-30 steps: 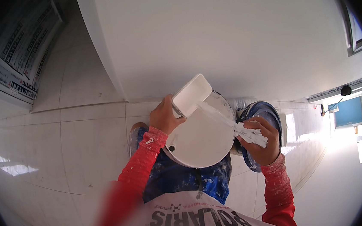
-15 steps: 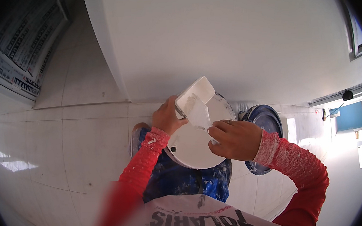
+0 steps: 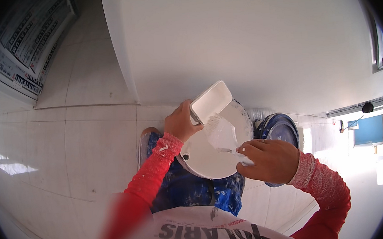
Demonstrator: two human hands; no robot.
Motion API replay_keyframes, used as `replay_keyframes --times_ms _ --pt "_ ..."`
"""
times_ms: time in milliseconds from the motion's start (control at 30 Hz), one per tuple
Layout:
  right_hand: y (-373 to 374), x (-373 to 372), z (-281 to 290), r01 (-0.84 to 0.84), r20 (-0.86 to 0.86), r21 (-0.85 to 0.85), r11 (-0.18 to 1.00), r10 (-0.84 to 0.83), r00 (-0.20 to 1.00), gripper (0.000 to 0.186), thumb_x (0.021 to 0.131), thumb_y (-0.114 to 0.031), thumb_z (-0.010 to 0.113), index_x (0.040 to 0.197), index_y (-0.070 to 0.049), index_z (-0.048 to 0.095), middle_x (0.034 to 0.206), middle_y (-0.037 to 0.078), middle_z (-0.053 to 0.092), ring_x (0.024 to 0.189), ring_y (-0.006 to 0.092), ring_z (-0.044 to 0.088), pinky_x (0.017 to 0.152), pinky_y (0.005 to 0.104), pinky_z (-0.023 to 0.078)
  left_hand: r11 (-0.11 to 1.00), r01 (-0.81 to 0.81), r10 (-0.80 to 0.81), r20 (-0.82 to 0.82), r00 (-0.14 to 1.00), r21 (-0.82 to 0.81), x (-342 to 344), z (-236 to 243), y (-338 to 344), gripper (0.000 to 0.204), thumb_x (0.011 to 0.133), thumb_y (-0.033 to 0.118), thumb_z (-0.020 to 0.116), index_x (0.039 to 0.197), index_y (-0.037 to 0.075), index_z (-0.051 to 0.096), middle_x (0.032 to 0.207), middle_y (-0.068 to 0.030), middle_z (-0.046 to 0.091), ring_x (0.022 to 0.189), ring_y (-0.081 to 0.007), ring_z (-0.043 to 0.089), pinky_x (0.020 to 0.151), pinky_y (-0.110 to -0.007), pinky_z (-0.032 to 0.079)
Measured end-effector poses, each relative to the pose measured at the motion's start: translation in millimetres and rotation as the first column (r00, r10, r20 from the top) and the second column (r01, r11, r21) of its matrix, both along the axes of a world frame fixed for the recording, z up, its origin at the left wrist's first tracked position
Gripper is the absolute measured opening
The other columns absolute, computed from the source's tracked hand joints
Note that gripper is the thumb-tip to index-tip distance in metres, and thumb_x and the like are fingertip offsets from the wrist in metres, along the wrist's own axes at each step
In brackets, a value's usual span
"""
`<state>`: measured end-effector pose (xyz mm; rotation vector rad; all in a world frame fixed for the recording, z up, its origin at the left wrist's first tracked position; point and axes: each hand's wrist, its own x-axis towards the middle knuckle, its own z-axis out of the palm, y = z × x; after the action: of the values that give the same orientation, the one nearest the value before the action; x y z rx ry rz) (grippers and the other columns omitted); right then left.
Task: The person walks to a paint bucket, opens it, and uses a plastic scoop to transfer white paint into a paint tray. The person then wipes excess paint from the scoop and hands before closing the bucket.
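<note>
My left hand grips a white rectangular tub by its near-left end. The tub is tilted, its pale inside showing, over the round white top of a bucket. In my right hand is the narrow handle of a wide, flat paintbrush coated in white. Its ragged tip is just below the tub's near edge; whether they touch, I cannot tell. The brush is over the bucket's white surface. A small dark-ringed round spot shows near the bucket's left edge. Both red sleeves carry white specks.
A blue round container with white smears stands right of the bucket. A pale wall panel rises right behind the bucket. Light tiles cover the floor. Printed sheeting lies far left; a blue object is far right.
The brush has come out of the tub, moving down and right over the bucket with my right hand. The tub has shifted slightly right, still in my left hand.
</note>
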<state>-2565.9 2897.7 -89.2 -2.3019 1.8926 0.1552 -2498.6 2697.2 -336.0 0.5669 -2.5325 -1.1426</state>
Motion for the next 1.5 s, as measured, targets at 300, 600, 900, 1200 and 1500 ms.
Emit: replay_keyframes --times_ms 300,600,900,1200,1500 --pt "57.2 -10.7 -114.0 0.997 0.997 0.082 0.002 0.010 -0.082 0.024 0.091 -0.005 0.065 0.112 0.005 0.062 0.098 0.012 0.070 0.084 0.0252 0.073 0.071 0.0367 0.063 1.000 -0.005 0.005 -0.018 1.000 0.017 -0.1 1.4 -0.1 0.080 0.062 0.028 0.092 0.127 0.007 0.051 0.115 -0.0123 0.069 0.104 -0.0317 0.069 0.086 -0.040 0.057" --pt "32.2 -3.5 -211.9 0.770 0.662 0.636 0.048 0.478 -0.577 0.021 0.098 -0.017 0.057 0.111 -0.001 0.063 0.099 0.015 0.072 0.086 0.0292 0.073 0.077 0.0406 0.064 1.000 -0.008 0.008 -0.069 0.998 -0.005 -1.0 -3.0 1.4 0.084 0.060 0.027 0.093 0.130 0.006 0.051 0.112 -0.0144 0.070 0.102 -0.0315 0.070 0.087 -0.040 0.057" --pt "32.6 17.2 -188.5 0.847 0.828 0.510 -0.147 0.350 -0.438 0.021 0.095 -0.008 0.058 0.110 0.007 0.061 0.102 0.018 0.069 0.083 0.0333 0.073 0.073 0.0457 0.065 0.999 -0.033 0.032 -0.016 0.999 -0.015 -2.4 -4.9 1.3 0.083 0.058 0.025 0.092 0.128 0.006 0.051 0.112 -0.0137 0.070 0.101 -0.0325 0.070 0.086 -0.041 0.057" --pt "84.0 14.8 -136.2 0.936 0.939 0.305 -0.174 0.217 -0.266 0.025 0.092 -0.003 0.064 0.114 0.009 0.060 0.101 0.016 0.069 0.091 0.0300 0.073 0.081 0.0429 0.062 0.999 -0.052 0.053 -0.060 0.997 0.014 -2.2 -6.6 1.2 0.079 0.061 0.029 0.091 0.125 0.008 0.051 0.107 -0.0125 0.071 0.097 -0.0315 0.071 0.079 -0.042 0.058" --pt "53.6 -36.0 -117.6 0.333 0.211 -0.567 0.753 -0.258 0.943 0.032 0.072 -0.002 0.079 0.103 -0.007 0.072 0.107 0.013 0.067 0.100 0.0315 0.070 0.082 0.0385 0.062 0.997 -0.071 0.069 -0.073 0.995 -0.023 -1.5 -5.1 2.5 0.076 0.061 0.030 0.090 0.123 0.009 0.052 0.106 -0.0119 0.071 0.095 -0.0308 0.072 0.078 -0.041 0.058"
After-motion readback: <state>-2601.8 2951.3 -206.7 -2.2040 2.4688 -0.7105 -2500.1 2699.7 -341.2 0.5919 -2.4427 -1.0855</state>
